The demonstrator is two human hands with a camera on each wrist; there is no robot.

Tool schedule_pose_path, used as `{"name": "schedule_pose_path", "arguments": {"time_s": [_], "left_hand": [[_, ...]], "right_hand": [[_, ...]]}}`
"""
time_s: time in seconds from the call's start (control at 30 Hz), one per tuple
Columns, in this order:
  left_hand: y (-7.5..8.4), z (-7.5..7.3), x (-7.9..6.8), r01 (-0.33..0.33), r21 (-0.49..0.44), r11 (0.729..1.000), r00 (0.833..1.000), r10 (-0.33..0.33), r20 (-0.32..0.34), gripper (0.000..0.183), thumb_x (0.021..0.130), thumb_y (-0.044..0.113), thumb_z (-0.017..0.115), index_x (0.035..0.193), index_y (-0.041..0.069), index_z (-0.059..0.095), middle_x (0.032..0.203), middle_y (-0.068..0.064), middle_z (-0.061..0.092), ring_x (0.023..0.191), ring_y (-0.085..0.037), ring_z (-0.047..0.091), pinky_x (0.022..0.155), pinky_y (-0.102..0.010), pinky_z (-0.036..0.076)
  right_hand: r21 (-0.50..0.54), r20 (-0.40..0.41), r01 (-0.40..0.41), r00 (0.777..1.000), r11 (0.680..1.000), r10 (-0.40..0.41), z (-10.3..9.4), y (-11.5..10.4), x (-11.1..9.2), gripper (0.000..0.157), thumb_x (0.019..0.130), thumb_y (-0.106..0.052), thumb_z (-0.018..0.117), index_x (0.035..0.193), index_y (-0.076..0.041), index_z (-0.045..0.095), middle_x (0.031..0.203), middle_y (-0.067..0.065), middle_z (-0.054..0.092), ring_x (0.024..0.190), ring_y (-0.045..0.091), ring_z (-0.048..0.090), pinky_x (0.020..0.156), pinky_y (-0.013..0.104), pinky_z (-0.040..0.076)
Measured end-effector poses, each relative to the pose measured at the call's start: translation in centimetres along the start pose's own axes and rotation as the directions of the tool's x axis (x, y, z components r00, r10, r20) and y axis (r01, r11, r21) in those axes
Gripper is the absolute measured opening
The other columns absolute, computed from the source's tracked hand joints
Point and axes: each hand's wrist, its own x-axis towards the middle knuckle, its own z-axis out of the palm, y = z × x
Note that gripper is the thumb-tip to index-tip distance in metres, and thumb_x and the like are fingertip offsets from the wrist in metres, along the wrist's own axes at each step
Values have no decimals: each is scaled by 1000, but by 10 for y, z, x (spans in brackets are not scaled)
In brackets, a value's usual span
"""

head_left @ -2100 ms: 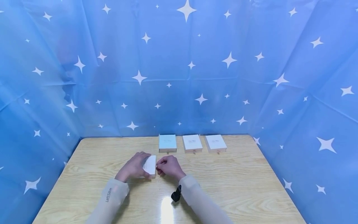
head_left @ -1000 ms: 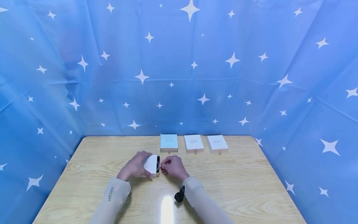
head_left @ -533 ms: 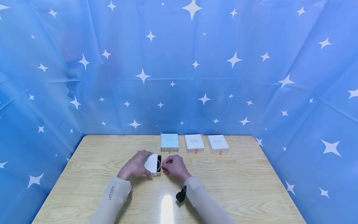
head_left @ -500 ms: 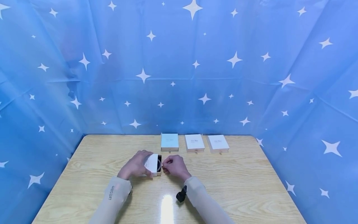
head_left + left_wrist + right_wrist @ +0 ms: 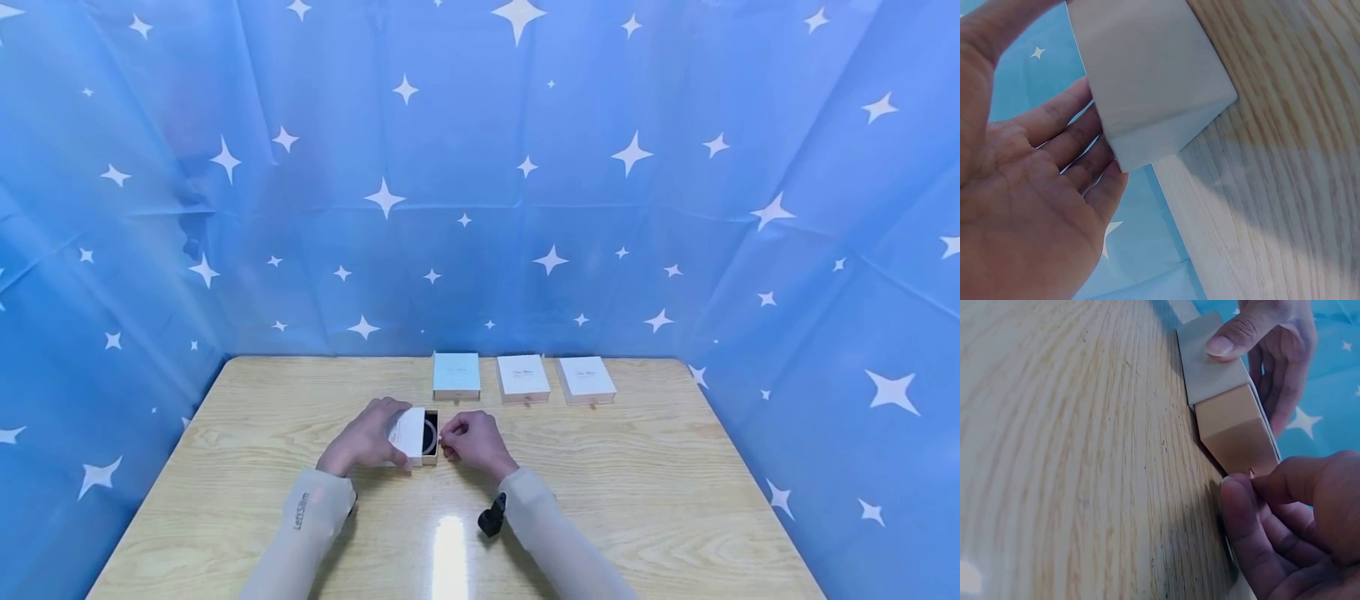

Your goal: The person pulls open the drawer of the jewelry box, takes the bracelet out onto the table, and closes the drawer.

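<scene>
A white drawer-style box (image 5: 408,435) lies on the table, its tan drawer (image 5: 1235,422) pulled partway out to the right. A pale ring-shaped item (image 5: 433,436) shows against the drawer's dark inside; its left part is hidden under the sleeve. My left hand (image 5: 369,437) grips the white sleeve from the left, thumb on the near side and fingers on the far side, as the left wrist view also shows. My right hand (image 5: 477,442) pinches the small pull tab (image 5: 1252,471) on the drawer's front between thumb and forefinger.
Behind the hands, a light-blue box (image 5: 456,373) and two white boxes, one in the middle (image 5: 522,377) and one at the right (image 5: 587,377), stand in a row near the back edge of the wooden table (image 5: 645,500). A blue star-patterned curtain (image 5: 480,167) surrounds the table.
My right hand has moved right, drawing the drawer out of the sleeve and baring the ring-shaped item. My left hand keeps hold of the sleeve. The head view has shifted slightly.
</scene>
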Motion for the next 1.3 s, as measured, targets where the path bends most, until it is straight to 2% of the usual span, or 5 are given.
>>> {"name": "schedule_pose_path", "arguments": {"time_s": [0.27, 0.7, 1.07, 1.3], "left_hand": [[-1, 0, 1, -13, 1, 1000, 1000, 13, 4, 106, 54, 22, 100, 147, 9, 53, 138, -9, 59, 126, -29, 53, 109, -52, 47], [-1, 0, 2, -23, -1, 1000, 1000, 23, 8, 106, 53, 22, 101, 147, 9, 53, 139, -9, 59, 127, -30, 52, 110, -52, 46], [-2, -1, 0, -11, 6, 1000, 1000, 11, 1, 104, 54, 21, 101, 146, 10, 55, 138, -8, 59, 127, -29, 52, 110, -51, 47], [-1, -2, 0, -13, 1, 1000, 1000, 13, 5, 104, 54, 20, 100, 146, 9, 54, 139, -9, 59, 127, -30, 52, 111, -53, 46]], "right_hand": [[-24, -12, -8, 1000, 1000, 8, -3, 2, 0, 12, 96, -8, 66, 88, -10, 76, 79, 4, 75, 67, 15, 72, 61, 28, 59], [-21, -26, 19, 999, 1000, -20, -7, 7, -5, 10, 97, -7, 67, 90, -6, 74, 80, 7, 74, 66, 17, 72, 62, 29, 61], [10, -25, 9, 1000, 1000, -9, -10, 10, -6, 10, 97, -5, 65, 92, -3, 74, 82, 11, 75, 67, 17, 72, 63, 28, 62], [-22, -36, 11, 999, 1000, -12, -15, 10, -9, 11, 98, -7, 65, 92, -4, 73, 81, 8, 74, 67, 15, 71, 62, 28, 61]]}}
